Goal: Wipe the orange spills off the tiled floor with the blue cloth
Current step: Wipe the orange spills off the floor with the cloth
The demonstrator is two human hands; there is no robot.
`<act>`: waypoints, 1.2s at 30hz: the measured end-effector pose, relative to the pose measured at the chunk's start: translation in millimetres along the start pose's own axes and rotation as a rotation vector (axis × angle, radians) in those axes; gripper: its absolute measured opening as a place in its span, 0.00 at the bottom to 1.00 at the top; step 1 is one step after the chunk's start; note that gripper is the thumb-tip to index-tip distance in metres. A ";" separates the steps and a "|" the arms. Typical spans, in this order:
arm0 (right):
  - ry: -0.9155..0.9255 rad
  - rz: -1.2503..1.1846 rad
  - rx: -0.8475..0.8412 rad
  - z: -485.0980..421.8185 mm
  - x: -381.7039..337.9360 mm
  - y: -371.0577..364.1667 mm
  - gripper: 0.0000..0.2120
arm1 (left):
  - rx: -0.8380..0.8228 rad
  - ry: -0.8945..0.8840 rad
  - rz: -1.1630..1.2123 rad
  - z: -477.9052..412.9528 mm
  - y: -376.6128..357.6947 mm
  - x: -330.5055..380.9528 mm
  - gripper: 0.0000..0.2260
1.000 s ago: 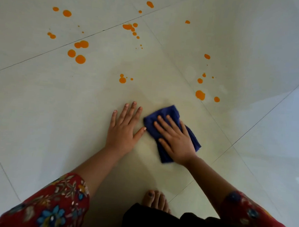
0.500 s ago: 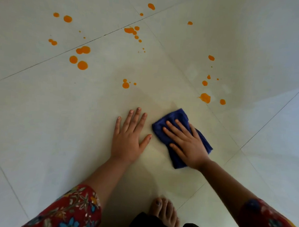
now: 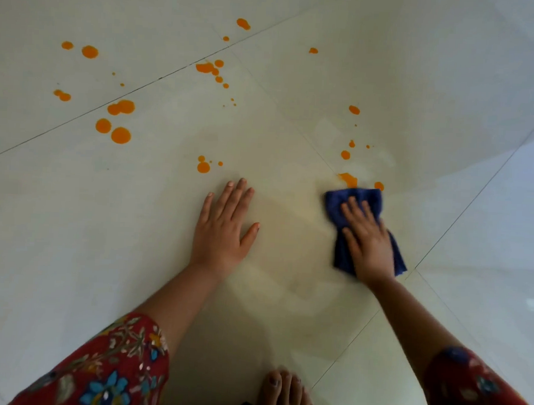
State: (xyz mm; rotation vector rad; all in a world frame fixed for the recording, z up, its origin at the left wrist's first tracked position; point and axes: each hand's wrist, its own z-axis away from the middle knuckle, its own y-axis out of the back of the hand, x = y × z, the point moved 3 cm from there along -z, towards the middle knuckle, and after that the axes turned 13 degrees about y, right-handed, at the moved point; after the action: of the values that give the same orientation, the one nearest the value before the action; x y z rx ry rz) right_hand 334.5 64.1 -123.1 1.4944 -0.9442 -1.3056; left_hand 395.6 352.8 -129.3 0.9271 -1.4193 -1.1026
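The right hand lies flat, fingers straight, pressing the blue cloth onto the tiled floor. The cloth's far edge touches the nearest of the orange spills. The left hand, spread flat well left of the cloth, braces. Best to push the cloth forward over that smear with even pressure, folding in a clean face.

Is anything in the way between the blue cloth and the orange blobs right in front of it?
No, nothing visible. The blue cloth, under the right hand, reaches the nearest orange spill. The left hand rests flat on the floor, well aside.
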 end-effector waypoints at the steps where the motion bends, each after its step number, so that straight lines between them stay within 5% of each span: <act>1: -0.117 0.006 0.027 -10.7 15.8 3.8 0.25 | -0.016 -0.003 -0.013 -4.2 -1.8 0.8 0.30; 5: -0.316 0.010 0.019 -77.3 25.5 4.7 0.24 | -0.031 -0.002 -0.062 -4.5 -6.3 1.8 0.29; 9: 0.165 0.037 -0.157 -57.4 -26.4 -10.6 0.25 | -0.039 0.005 -0.063 -3.8 -5.9 0.8 0.29; 11: 0.260 0.061 -0.200 -27.5 -17.8 -7.7 0.24 | -0.050 -0.001 -0.058 -4.1 -6.5 0.2 0.29; 16: -0.299 0.088 -0.064 -76.2 47.7 13.1 0.26 | -0.072 0.005 -0.046 -4.4 -6.4 -0.2 0.29; 18: -0.369 0.082 -0.069 -108.8 36.2 6.6 0.25 | -0.092 0.009 -0.045 -4.3 -5.9 -0.1 0.29; 24: 0.236 0.084 -0.210 -63.9 -26.8 -9.8 0.24 | -0.111 0.009 -0.040 -4.4 -6.0 0.0 0.29; 31: -0.274 0.061 -0.058 -115.1 5.9 2.0 0.24 | -0.164 -0.019 -0.080 -6.0 2.2 -0.1 0.29; 36: 0.089 -0.016 -0.070 -127.4 -75.7 -24.8 0.21 | -0.381 -0.177 -0.197 -9.0 35.8 -22.4 0.39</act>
State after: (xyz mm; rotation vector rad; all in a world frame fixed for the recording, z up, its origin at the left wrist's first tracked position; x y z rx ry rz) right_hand 448.9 161.4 -121.3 1.4957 -0.8227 -1.2606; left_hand 408.6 382.7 -100.9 0.7163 -1.2132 -1.5719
